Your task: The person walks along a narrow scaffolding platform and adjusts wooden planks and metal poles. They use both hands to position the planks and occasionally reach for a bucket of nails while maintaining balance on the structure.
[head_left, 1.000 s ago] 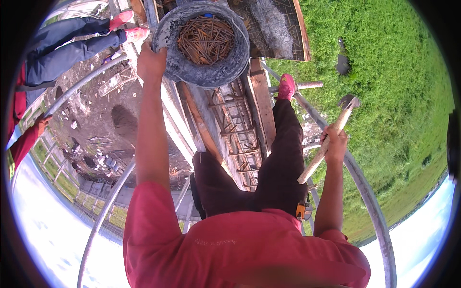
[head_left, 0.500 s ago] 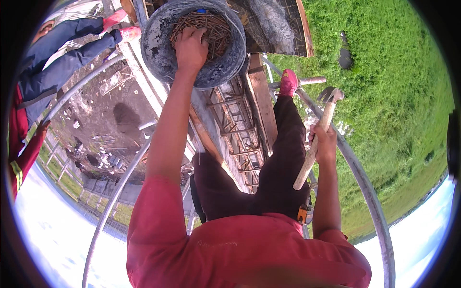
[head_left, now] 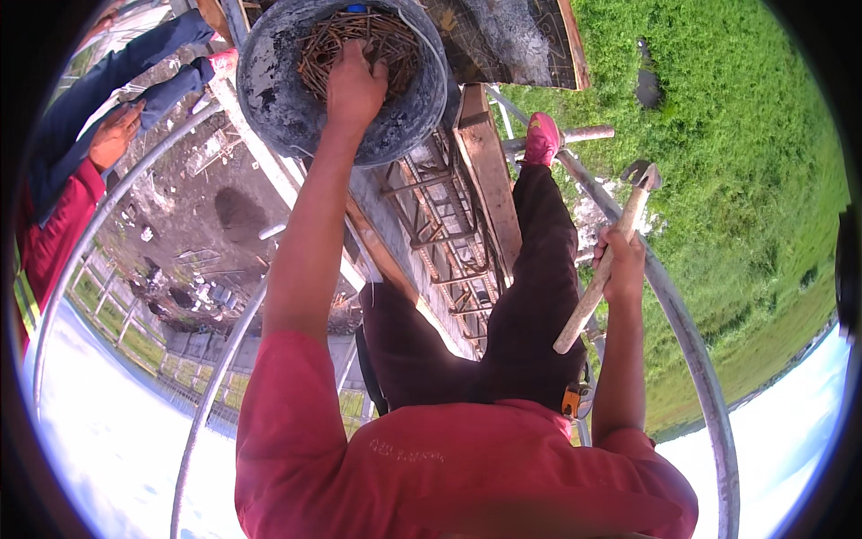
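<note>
My left hand (head_left: 356, 88) reaches into a dark, cement-smeared bucket (head_left: 269, 85) at the top of the view. Its bent fingers are pressed into a pile of brown, rusty-looking nails (head_left: 402, 56); the fingertips are partly hidden among them. A small blue thing (head_left: 356, 8) shows at the far side of the pile. Over on the right, my right hand (head_left: 621, 260) is wrapped round the wooden handle of a claw hammer (head_left: 593, 310). The hammer's metal head (head_left: 643, 174) points away from me, up and to the right, near a bent metal pipe.
Below me runs a wooden formwork board (head_left: 485, 171) beside a steel rebar cage (head_left: 444, 238). Metal scaffold pipes (head_left: 687, 332) curve past on both sides. A co-worker in a red sleeve (head_left: 67, 229) is at the left. Grass (head_left: 718, 180) lies far below on the right.
The bucket sits slightly further left in view, and my left hand's fingers are dug in among the nails. The hammer shifted a little right. The co-worker's hand came up near their leg.
</note>
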Available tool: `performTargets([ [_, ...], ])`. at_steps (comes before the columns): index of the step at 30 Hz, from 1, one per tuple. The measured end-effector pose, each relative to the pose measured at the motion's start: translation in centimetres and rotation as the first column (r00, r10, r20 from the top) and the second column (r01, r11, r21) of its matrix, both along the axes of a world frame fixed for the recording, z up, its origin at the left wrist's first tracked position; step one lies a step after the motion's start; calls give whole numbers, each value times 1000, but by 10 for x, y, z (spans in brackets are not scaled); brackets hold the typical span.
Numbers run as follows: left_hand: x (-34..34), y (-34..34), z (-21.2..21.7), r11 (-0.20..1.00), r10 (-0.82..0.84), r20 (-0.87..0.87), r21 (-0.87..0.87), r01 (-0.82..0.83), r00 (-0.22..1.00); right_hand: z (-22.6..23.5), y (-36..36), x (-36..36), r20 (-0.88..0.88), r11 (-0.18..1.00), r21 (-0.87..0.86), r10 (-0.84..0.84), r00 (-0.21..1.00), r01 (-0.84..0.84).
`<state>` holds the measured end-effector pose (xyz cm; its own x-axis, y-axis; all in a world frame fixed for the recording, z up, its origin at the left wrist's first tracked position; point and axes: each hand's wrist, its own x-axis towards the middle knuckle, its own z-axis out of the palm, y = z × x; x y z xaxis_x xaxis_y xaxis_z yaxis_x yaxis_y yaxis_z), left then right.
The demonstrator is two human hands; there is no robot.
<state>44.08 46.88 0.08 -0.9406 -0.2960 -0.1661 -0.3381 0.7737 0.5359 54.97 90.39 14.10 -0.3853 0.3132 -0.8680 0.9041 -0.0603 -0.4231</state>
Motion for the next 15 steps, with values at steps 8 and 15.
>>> performTargets([
  [8,-6,30,-16,979,-98,-89,-189,80,991,-1,-5,1,5,1000,-27,14,1000,-14],
  [15,-6,24,-22,972,-166,-103,-184,146,981,-6,-7,2,25,997,-31,66,997,-66],
])
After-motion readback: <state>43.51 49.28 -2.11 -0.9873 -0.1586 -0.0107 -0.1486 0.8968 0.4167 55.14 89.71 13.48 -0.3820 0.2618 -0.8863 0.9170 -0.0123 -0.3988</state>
